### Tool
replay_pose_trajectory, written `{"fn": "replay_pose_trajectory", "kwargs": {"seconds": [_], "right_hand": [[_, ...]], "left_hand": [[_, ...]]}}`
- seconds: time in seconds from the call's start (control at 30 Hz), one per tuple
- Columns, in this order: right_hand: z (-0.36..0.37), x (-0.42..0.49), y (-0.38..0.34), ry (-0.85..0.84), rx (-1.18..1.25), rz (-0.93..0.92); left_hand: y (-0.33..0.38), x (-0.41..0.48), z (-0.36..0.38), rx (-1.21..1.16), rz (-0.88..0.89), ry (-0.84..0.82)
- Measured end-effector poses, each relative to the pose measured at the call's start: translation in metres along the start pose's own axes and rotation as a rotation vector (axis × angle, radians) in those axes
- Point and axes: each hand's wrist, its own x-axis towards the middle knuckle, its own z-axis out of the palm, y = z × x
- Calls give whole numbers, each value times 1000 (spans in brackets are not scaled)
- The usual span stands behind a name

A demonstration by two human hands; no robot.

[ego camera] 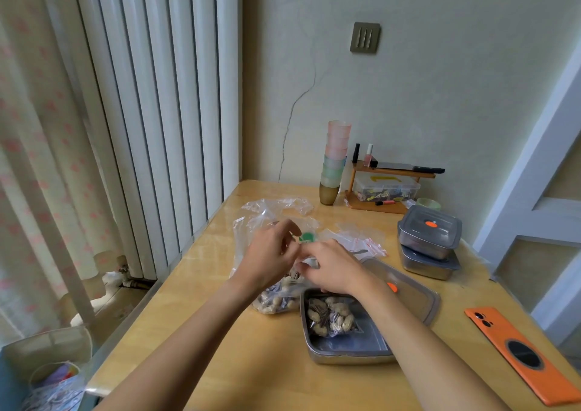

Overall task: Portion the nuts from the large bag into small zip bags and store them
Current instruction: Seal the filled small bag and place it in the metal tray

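Observation:
The large clear bag [276, 299] lies on the table, with peanuts and dark seeds heaped in its near end. Just above it, my left hand [270, 253] and my right hand [333, 267] meet, their fingers curled and pinching a small clear zip bag [309, 262] between them. A small green object [306, 237] shows just behind the fingers; I cannot tell what it is. An open metal container [345, 358] sits under my right forearm and holds one filled small bag of nuts [330, 316]. Empty zip bags with red strips [361, 242] lie behind my right hand.
The container's lid [412, 294] leans to the right of it. Two closed metal containers [430, 231] are stacked at the right. An orange phone [518, 352] lies near the right edge. Stacked cups [335, 159] and a wooden rack [386, 204] stand by the wall.

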Motion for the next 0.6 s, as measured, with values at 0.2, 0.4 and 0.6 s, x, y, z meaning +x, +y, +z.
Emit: {"fn": "replay_pose_trajectory", "kwargs": {"seconds": [0.2,0.4,0.6], "right_hand": [[-12,-10,0,-62,277,72],[-18,-14,3,-114,521,139],[-21,-17,3,-281,699,121]], "left_hand": [[-8,-4,-2,33,-12,-383],[-27,2,7,92,-83,-365],[-16,-1,9,140,33,-350]]}}
